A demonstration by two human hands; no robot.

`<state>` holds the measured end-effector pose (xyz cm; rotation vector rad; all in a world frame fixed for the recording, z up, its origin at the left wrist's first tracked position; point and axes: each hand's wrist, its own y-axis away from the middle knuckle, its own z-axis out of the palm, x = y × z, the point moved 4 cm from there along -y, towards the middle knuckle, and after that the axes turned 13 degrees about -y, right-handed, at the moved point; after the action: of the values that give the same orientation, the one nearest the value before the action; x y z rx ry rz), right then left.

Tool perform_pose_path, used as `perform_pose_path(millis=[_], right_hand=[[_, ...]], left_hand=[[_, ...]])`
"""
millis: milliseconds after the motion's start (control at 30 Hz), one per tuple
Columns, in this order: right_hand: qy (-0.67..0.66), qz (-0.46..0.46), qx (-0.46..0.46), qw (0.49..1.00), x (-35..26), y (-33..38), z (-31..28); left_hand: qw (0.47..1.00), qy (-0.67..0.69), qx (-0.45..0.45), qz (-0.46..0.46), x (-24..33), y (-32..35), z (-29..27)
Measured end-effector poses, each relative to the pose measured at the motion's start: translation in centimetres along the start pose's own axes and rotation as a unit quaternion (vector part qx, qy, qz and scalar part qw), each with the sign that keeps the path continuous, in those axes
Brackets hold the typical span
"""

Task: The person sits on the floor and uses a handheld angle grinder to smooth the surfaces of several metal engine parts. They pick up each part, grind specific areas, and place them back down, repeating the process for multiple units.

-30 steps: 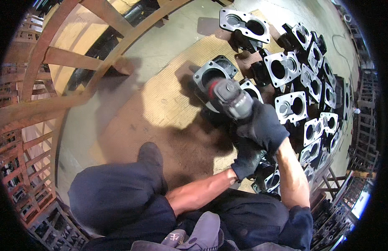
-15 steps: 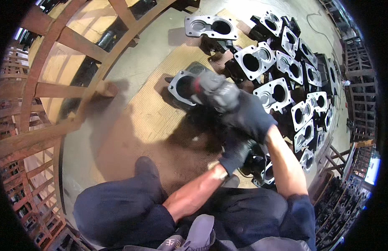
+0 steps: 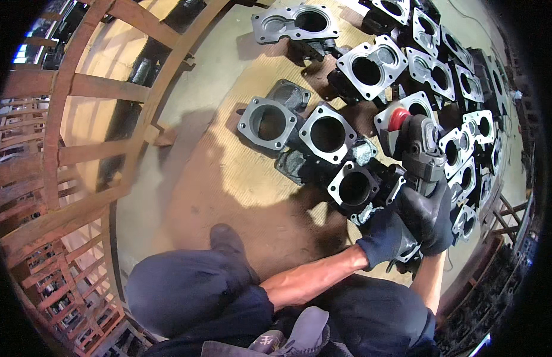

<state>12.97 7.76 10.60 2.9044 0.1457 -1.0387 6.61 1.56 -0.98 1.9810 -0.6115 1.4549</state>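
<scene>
My right hand (image 3: 432, 215), in a dark glove, grips the grey body of an angle grinder (image 3: 420, 150). The grinder's head with a red part (image 3: 398, 118) points away from me over the rows of castings. Just beside it, my left hand (image 3: 382, 238), also gloved, closes on the edge of a grey metal casting (image 3: 407, 253) low at the pile's near side. In front of both hands lie square-flanged castings with round bores: one (image 3: 354, 188) close by, another (image 3: 327, 134) behind it, and a third (image 3: 267, 122) further left.
Many more flanged castings (image 3: 371, 64) cover the floor to the right and far side. A rusty metal lattice frame (image 3: 68, 149) curves along the left. My bent knees in dark trousers (image 3: 187, 291) fill the lower edge. Bare dusty floor (image 3: 216, 178) lies between.
The grinder has come off the leftmost casting and swung right, now held over the castings at the right. Both hands moved right with it.
</scene>
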Motion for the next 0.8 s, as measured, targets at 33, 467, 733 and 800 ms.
perform_pose_path(millis=[33,467,733,800], right_hand=[[0.082,-0.057,-0.005,0.995,-0.7,-0.3,0.7],[-0.490,0.322,0.073,0.807,-5.1,-2.1,-3.1],[-0.502,0.395,0.079,0.766,-10.7,5.6,-11.6],[-0.475,0.441,0.111,0.753,-11.2,9.2,-14.0]], left_hand=[[1.000,-0.003,0.020,-0.007,-0.2,0.2,-0.7],[0.975,0.158,0.127,-0.090,8.9,3.8,-8.4],[0.961,0.145,-0.094,-0.216,18.8,11.2,-3.5],[0.929,0.152,-0.186,-0.282,24.1,12.0,-4.9]])
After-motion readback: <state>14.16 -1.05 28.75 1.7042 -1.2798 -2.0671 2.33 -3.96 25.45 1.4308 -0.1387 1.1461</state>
